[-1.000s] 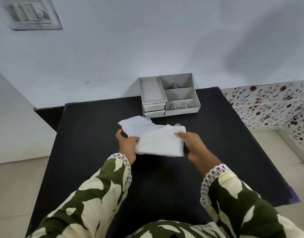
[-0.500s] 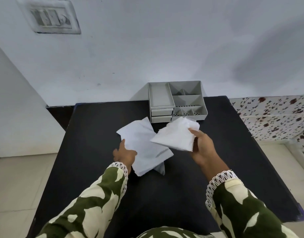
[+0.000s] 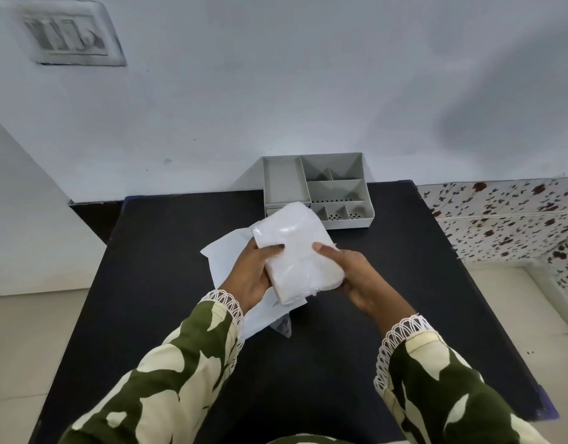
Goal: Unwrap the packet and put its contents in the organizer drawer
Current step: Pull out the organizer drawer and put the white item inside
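A white packet in clear plastic film is held above the black table, tilted with its far end up. My left hand grips its left edge, thumb on top. My right hand holds the right edge from below and the side. Under the packet lies the flat white outer wrapper, spread on the table, with a small clear scrap at its near end. The grey organizer stands at the table's far edge; the packet hides most of its small drawers at the front left.
A white wall rises right behind the organizer, with a switch plate high on the left. Speckled tiles run along the right. Pale floor shows on both sides of the table.
My left hand let go of the outer wrapper, which now lies on the table, and joined my right hand on the packet. The packet moved toward the middle.
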